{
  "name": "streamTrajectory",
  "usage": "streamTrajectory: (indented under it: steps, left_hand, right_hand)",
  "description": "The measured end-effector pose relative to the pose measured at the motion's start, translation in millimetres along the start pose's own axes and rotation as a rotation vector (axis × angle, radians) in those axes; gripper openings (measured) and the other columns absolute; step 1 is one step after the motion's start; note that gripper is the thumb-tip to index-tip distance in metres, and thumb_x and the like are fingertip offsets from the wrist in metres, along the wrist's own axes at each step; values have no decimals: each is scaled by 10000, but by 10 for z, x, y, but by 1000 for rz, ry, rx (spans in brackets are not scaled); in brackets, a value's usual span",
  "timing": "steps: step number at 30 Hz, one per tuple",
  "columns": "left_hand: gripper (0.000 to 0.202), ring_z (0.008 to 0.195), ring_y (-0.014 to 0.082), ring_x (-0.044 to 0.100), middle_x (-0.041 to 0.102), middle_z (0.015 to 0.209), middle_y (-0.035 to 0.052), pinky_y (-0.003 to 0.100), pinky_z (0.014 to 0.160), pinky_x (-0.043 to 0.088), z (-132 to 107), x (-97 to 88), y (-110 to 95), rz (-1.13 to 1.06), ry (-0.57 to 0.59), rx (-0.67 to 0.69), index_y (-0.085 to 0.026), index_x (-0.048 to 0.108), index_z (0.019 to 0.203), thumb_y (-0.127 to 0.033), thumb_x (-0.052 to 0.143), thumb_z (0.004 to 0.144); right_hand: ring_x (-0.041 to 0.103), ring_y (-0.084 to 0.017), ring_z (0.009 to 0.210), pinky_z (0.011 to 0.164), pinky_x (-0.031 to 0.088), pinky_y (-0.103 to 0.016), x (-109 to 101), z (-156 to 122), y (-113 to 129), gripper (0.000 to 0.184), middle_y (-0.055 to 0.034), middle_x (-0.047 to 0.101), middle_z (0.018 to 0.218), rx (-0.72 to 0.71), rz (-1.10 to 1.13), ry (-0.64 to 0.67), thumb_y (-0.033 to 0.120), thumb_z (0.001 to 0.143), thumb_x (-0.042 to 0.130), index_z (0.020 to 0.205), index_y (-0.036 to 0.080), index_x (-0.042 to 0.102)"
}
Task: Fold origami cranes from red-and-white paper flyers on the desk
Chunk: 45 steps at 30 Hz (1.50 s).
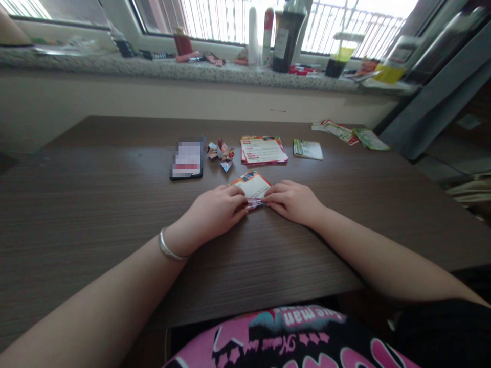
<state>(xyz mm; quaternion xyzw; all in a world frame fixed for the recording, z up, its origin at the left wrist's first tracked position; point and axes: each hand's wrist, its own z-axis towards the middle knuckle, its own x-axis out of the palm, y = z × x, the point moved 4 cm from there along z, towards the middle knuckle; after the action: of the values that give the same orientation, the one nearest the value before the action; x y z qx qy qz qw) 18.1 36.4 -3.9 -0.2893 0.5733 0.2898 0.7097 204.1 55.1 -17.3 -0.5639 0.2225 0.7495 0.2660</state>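
Note:
A printed paper card (253, 185) with a colourful top edge lies on the table between my hands, its near edge folded up into a narrow strip. My left hand (224, 207) pinches the left end of that fold, fingers pressed together. At the right end, my right hand (291, 201) does the same, fingertips on the fold. Just beyond the hands is a stack of similar printed cards (264, 150). Left of the stack sits a folded paper piece (221, 152) with several points, and beside it a phone (187, 159) with a blurred screen.
A small greenish card pile (308, 149) lies right of the stack. More leaflets (345, 134) are spread at the table's far right corner. Along the windowsill (226, 74) stand several bottles, including a dark one (287, 43). A grey curtain (433, 97) hangs at the right.

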Motion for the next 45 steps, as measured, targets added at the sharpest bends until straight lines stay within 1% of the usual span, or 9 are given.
streamTrajectory:
  steps: [5, 10, 13, 19, 22, 25, 30, 37, 45]
  left_hand:
    - [351, 1015, 261, 614, 659, 1114, 99, 391, 851, 527, -8, -4, -47, 137, 29, 5, -187, 683, 1080, -376, 409, 971]
    - [327, 1009, 266, 631, 653, 1132, 87, 386, 790, 544, -30, 10, -72, 205, 42, -14, -255, 628, 1219, -269, 447, 948]
    - [335, 1022, 262, 631, 654, 1123, 85, 379, 805, 539, -39, 4, -71, 210, 45, -22, -264, 636, 1215, -235, 467, 927]
    - [315, 1040, 257, 612, 657, 1096, 98, 401, 900, 504, -25, -9, -73, 193, 18, -8, -224, 676, 1153, -197, 481, 907]
    - [317, 1042, 256, 603, 656, 1079, 109, 391, 906, 496, -15, 19, -78, 188, 17, 11, -192, 674, 1148, -175, 469, 908]
    - [312, 997, 252, 610, 658, 1039, 113, 377, 874, 497, -9, 45, -80, 199, 34, 20, -169, 663, 1146, -168, 456, 913]
    - [306, 925, 245, 618, 649, 1012, 103, 354, 764, 509, -12, 44, -73, 214, 57, -7, -179, 651, 1130, -151, 429, 921]
    - [393, 947, 251, 606, 625, 1068, 99, 353, 737, 521, -31, 70, -93, 212, 43, -1, -237, 572, 1281, -153, 411, 932]
    - [374, 958, 264, 571, 613, 1020, 108, 419, 866, 493, 11, 64, -96, 199, 5, 28, -230, 612, 1246, -186, 465, 905]
  right_hand:
    - [585, -182, 932, 775, 427, -298, 8, 19, 10, 303, -24, 708, 1064, -1, -5, -17, 352, 974, 448, 1047, 268, 729]
    - [590, -186, 904, 747, 426, -295, 38, 33, 17, 285, -34, 708, 992, 46, 0, -40, 370, 961, 476, 1030, 277, 736]
    - [605, -184, 917, 773, 433, -295, 30, 30, 13, 277, -33, 717, 1007, 60, 16, -42, 371, 957, 483, 1000, 254, 731]
    - [628, -192, 942, 799, 446, -296, -44, 22, 12, 224, -39, 719, 1009, 82, -17, 26, 306, 940, 507, 1014, 225, 702]
    - [629, -194, 940, 804, 450, -298, -72, 29, 22, 232, -43, 714, 1004, 87, -47, 67, 289, 945, 488, 1003, 219, 701]
    - [625, -193, 947, 818, 450, -295, -95, 36, 26, 244, -54, 711, 1006, 104, -69, 102, 285, 949, 478, 988, 214, 708]
    - [623, -190, 959, 805, 455, -288, -141, 32, 25, 256, -61, 709, 1026, 143, -88, 147, 278, 949, 476, 972, 223, 725]
    - [618, -198, 961, 786, 454, -291, -147, 22, 33, 236, -59, 701, 1028, 169, -100, 170, 259, 936, 487, 1015, 221, 706]
    - [595, -194, 946, 747, 437, -285, -88, 15, 16, 271, -49, 692, 1044, 149, -119, 116, 246, 953, 453, 1090, 260, 687]
